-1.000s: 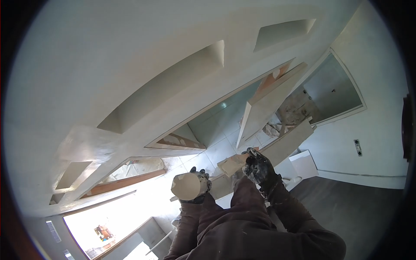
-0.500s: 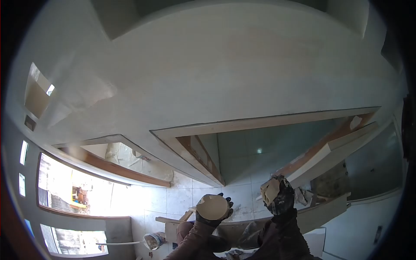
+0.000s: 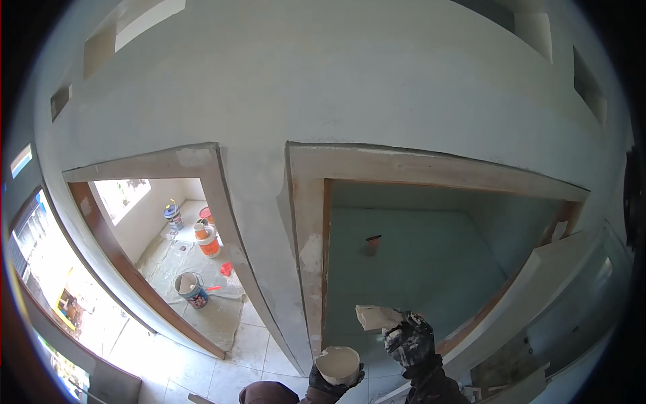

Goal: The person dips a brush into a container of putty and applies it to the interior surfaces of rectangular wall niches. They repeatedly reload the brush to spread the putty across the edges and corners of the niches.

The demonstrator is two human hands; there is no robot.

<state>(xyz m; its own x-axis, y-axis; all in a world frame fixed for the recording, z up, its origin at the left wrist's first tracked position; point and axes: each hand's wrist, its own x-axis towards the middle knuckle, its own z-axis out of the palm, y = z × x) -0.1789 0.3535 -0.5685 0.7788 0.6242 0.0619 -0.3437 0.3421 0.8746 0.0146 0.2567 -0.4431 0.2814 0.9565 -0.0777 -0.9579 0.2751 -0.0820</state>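
My left hand [image 3: 335,390], in a dark glove, cups a round cream bowl [image 3: 338,367] from below, with fingers curled around its right side. Pale paste-like material shows at the bowl's rim. Above and right of the bowl, my right hand [image 3: 409,342] wears a black glove smeared with white and grips a flat beige piece [image 3: 377,318]. That piece sticks out to the left of the fingers, coated in the same pale colour; its exact kind I cannot tell. Both hands are in front of the right-hand doorway, below its wooden frame [image 3: 417,161].
A grey-white wall [image 3: 404,87] spans the top. Through the left doorway [image 3: 232,249] are a paint bucket [image 3: 195,296], an orange container [image 3: 208,244] and plastic sheeting [image 3: 161,269] on the floor. A pale door panel [image 3: 521,296] leans out at right.
My view has tilted up and turned, bringing both doorways more fully into sight. My hands sit lower in view, and the beige piece now points left, closer above the bowl.
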